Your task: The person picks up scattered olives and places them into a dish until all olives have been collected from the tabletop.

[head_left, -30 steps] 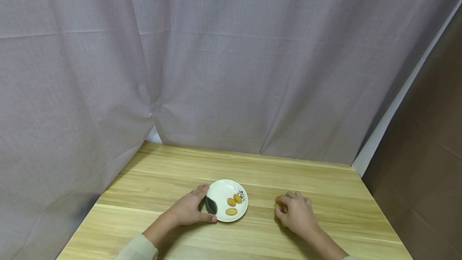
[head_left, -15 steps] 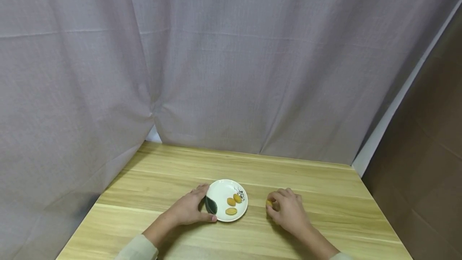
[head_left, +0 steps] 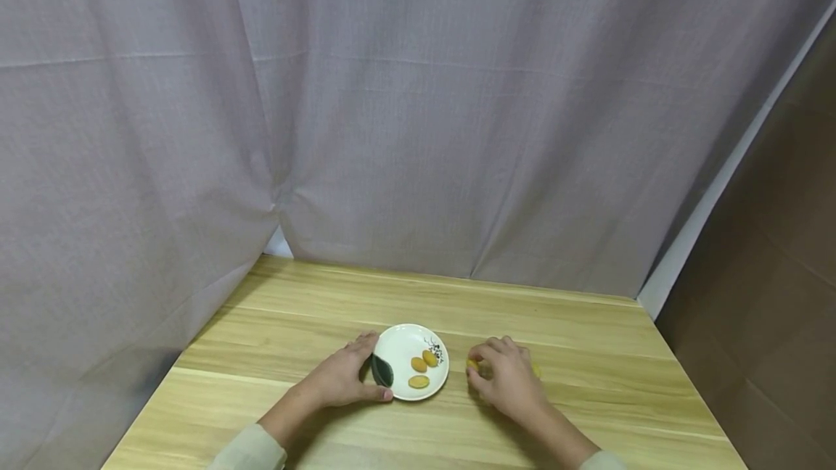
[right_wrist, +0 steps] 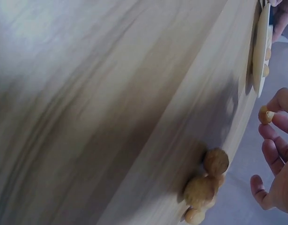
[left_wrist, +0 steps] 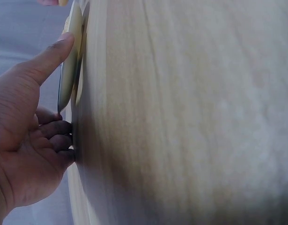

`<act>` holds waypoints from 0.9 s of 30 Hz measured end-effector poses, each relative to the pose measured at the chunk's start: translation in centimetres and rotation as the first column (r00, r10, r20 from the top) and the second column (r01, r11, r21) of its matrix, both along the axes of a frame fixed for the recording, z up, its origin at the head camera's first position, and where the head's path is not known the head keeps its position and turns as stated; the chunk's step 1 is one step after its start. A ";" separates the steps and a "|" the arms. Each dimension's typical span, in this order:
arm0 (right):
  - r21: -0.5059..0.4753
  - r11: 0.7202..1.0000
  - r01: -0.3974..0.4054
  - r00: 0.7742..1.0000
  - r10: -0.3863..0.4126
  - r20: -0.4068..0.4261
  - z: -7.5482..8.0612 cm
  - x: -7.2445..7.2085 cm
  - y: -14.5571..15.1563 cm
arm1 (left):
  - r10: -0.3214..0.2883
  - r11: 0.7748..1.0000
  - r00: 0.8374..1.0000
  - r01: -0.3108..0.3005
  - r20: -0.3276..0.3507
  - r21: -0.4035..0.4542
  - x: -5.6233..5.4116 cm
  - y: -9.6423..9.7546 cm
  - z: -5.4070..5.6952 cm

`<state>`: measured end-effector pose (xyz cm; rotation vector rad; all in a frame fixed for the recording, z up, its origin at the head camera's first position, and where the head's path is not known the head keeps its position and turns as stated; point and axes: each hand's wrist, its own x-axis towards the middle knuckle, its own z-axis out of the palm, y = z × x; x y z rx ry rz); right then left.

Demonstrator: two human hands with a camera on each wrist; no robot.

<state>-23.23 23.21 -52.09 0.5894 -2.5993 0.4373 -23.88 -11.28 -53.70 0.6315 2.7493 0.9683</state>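
A small white plate (head_left: 400, 343) with a dark green leaf patch and a black floral print holds three small yellow-orange oval fruits (head_left: 419, 381). My left hand (head_left: 341, 377) grips the plate's left edge; in the left wrist view its thumb lies over the rim and the other fingers curl at the side. To the right of the plate, my right hand (head_left: 511, 381) pinches another small yellow-orange oval fruit (right_wrist: 264, 115) between thumb and index finger, above the table. Its remaining fingers are loosely bent. Several more fruits (right_wrist: 200, 191) lie clustered on the table, mostly hidden behind that hand in the head view.
The light wood-grain table (head_left: 366, 296) carries the plate and fruits. A grey-mauve curtain (head_left: 418, 165) hangs along the back and left, and a brown panel (head_left: 771, 252) stands at the right side.
My right hand has lifted a fruit and moved left toward the plate, uncovering part of the cluster behind it. The left hand and plate have stayed in place.
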 end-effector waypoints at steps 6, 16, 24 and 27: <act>-0.009 0.999 -0.038 0.999 0.038 -0.023 0.1 0.1 -0.8 | -0.003 1.000 1.000 0.003 -0.003 0.000 0.0 0.1 -0.1; -0.018 0.995 -0.094 0.995 0.093 -0.035 0.0 0.2 -2.0 | -0.003 1.000 1.000 0.004 -0.003 0.008 -0.1 0.1 0.0; -0.012 0.996 -0.090 0.995 0.090 0.035 -0.1 0.5 -2.9 | -0.005 1.000 1.000 0.005 -0.003 0.006 -0.1 0.2 0.0; -0.004 0.995 -0.103 0.994 0.103 0.018 -0.2 0.5 -3.2 | -0.005 1.000 1.000 0.005 -0.005 0.005 -0.1 0.1 0.0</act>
